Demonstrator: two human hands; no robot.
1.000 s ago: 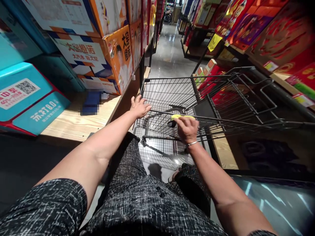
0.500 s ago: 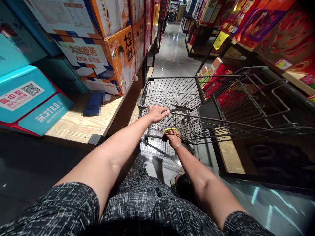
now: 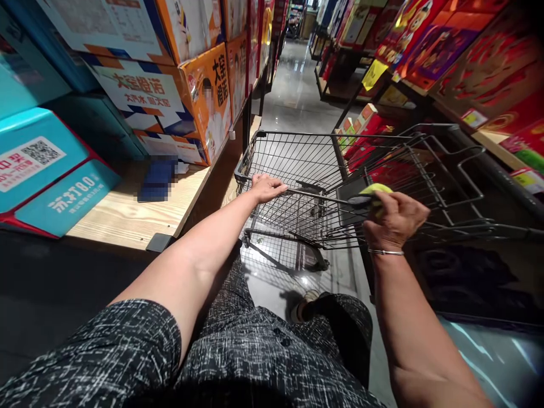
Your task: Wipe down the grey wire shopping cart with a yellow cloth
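Observation:
A black wire shopping cart (image 3: 293, 164) stands across in front of me. My left hand (image 3: 268, 188) is closed over its near top rail, close to the left corner, with the fingers pointing right. Farther right on the same rail, my right hand (image 3: 395, 218) pinches a yellow-green cloth (image 3: 379, 192) with a dark grey part. The cloth appears to be wrapped over the rail. A thin bracelet (image 3: 386, 252) circles my right wrist. The cart's wire basket shows the floor through its mesh.
On the left, a wooden shelf (image 3: 123, 218) bears stacked orange-and-white cartons (image 3: 212, 102), teal boxes (image 3: 55, 170) and a blurred dark blue item (image 3: 156, 178). Red gift boxes (image 3: 454, 39) fill shelving on the right. Between them an aisle (image 3: 293, 85) runs away. My foot (image 3: 304, 306) is near the cart's wheels.
My right hand has risen from low by the cart's side to the top rail, moving right with the cloth. My left hand stays on the rail. The view has shifted slightly.

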